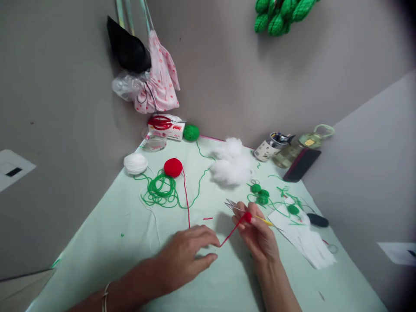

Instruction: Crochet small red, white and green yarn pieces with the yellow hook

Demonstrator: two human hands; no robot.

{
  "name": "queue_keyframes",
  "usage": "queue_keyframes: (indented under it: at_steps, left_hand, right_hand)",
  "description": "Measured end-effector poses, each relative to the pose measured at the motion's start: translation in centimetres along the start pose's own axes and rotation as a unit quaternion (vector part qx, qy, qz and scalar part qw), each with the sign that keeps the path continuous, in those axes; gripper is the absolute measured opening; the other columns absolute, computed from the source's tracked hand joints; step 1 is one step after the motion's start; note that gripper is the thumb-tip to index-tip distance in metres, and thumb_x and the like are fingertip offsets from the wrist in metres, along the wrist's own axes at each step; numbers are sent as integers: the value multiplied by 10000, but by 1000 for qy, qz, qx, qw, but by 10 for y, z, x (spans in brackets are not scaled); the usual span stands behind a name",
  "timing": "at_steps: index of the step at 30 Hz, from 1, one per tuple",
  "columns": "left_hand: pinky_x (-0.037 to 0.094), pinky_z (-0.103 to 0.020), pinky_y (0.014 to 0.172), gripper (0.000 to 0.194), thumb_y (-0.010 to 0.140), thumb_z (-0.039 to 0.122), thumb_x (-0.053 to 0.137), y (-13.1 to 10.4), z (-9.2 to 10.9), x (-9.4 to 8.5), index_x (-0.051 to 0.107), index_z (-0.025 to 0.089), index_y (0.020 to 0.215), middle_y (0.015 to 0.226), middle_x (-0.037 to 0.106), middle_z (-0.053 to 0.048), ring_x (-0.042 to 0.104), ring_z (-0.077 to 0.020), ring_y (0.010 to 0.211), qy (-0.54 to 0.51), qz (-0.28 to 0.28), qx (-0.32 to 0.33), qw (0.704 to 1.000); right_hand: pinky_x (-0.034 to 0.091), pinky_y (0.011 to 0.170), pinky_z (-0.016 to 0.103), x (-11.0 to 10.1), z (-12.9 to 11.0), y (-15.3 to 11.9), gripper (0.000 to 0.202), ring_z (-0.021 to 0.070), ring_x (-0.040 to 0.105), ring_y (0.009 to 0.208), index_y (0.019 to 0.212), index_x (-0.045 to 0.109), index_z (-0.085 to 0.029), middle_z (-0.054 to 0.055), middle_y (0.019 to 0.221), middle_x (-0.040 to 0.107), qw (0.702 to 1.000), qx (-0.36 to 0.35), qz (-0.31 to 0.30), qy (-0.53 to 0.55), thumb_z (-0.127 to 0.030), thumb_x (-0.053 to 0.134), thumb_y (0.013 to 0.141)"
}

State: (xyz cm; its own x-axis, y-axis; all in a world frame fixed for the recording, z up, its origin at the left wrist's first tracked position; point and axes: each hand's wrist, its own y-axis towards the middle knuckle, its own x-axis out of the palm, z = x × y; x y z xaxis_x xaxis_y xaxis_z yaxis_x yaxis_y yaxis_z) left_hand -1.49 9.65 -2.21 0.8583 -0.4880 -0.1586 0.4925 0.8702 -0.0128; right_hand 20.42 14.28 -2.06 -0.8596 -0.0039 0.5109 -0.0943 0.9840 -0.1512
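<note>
My left hand [185,249] is over the middle of the table, its thumb apart from the fingers. Red yarn [231,232] stretches taut from its fingertips to a small red crocheted piece [248,216] pinched in my right hand [260,236]. The same right hand holds a yellow-handled crochet hook [264,221]. Pointed silver blades [231,204], like small scissors, stick out beyond its fingers; their grip is hidden. Behind my left hand, a strand runs back to the red yarn ball [173,167]. A short red yarn scrap [208,218] lies between the hands.
Loose green yarn [160,190] and a white yarn ball [135,164] lie left. White stuffing [230,167] sits at the back. Right are small green pieces [262,197], white paper [308,242], a pen cup [267,149] and a phone [301,164]. Red-handled scissors [161,122] rest at the back.
</note>
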Motion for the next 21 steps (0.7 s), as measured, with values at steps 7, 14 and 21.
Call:
queue_keyframes:
  at_steps: [7,14,21]
  left_hand:
    - [492,-364,823,259,922,436,619,-29,2,-113,771,295,1077,1069,759,-68,652,-267,879,240,303,-39,922]
    - [478,-393,827,172,749,334,607,-33,-38,-169,694,207,825,922,684,-78,617,-278,850,359,256,-122,889]
    - [435,-358,646,181,811,350,580,-75,3,-162,615,233,677,711,642,-51,569,-243,641,408,179,-166,880]
  right_hand:
    - [326,526,254,13,-11,-20,230,130,387,607,645,573,-235,-10,693,458,998,-3,-38,41,-225,799,685]
    - [342,571,246,17,-18,-36,182,100,443,612,693,639,-209,-17,713,526,992,-18,-108,56,-210,817,732]
    - [350,576,239,15,-18,-34,175,87,462,606,702,648,-197,-20,731,546,994,-26,-96,41,-202,820,736]
